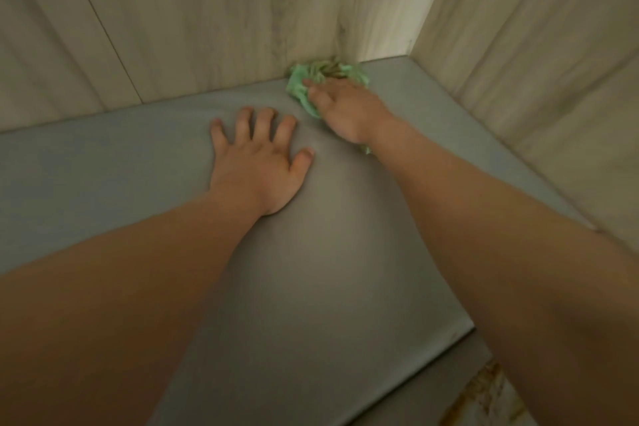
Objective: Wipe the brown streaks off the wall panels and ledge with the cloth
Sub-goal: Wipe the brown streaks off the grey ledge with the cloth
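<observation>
A crumpled green cloth [304, 79] with brown stains lies on the grey ledge [103, 162], pushed against the foot of the wood-grain back wall panel [207, 10] near the corner. My right hand [345, 110] lies on top of the cloth, fingers over it; how tightly they hold it is hidden. To its left, my left hand [259, 159] rests flat on the ledge with fingers spread. A brown smear marks the wall right above the cloth.
A side wall panel [536, 62] closes the ledge on the right. Below the ledge's front edge, at the bottom right, a pale surface carries brown streaks [473, 394].
</observation>
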{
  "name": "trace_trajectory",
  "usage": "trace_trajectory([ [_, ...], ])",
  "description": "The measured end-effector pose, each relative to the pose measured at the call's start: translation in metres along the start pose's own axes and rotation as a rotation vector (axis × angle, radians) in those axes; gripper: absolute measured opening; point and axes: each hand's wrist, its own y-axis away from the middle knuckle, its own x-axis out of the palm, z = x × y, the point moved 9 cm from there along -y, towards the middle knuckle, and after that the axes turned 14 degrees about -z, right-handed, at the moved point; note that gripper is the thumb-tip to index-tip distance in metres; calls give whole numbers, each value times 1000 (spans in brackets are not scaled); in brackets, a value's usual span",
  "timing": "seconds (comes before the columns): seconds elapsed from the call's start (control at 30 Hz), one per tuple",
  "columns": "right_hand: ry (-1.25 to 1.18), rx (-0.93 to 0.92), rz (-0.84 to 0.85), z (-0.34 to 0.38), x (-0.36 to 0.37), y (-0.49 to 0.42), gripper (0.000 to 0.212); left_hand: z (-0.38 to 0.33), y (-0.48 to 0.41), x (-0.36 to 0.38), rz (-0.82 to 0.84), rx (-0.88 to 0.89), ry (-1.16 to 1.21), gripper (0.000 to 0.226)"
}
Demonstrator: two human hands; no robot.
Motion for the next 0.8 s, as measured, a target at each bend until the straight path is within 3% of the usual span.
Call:
trace_trajectory([
  [0.1, 39, -13, 6, -27, -1, 14, 56, 0, 0, 0, 2, -11, 6, 62],
  [0.23, 213, 305, -1, -115, -27, 26, 60, 1, 0, 0, 0, -4, -1, 63],
  [0.33, 257, 419, 33, -157, -32, 39, 68, 1, -2, 1, 9, -8, 4, 63],
  [0.5, 203, 319, 69, -112, -18, 48, 59, 2, -1, 3, 48, -16, 21, 62],
  [0.7, 108, -5, 104, 4, -6, 110, 53, 9, -6, 2, 115, -90, 132, 52],
  [0.8, 93, -86, 128, 0, -7, 148, 60, 7, -6, 0, 159, -102, 97, 53],
])
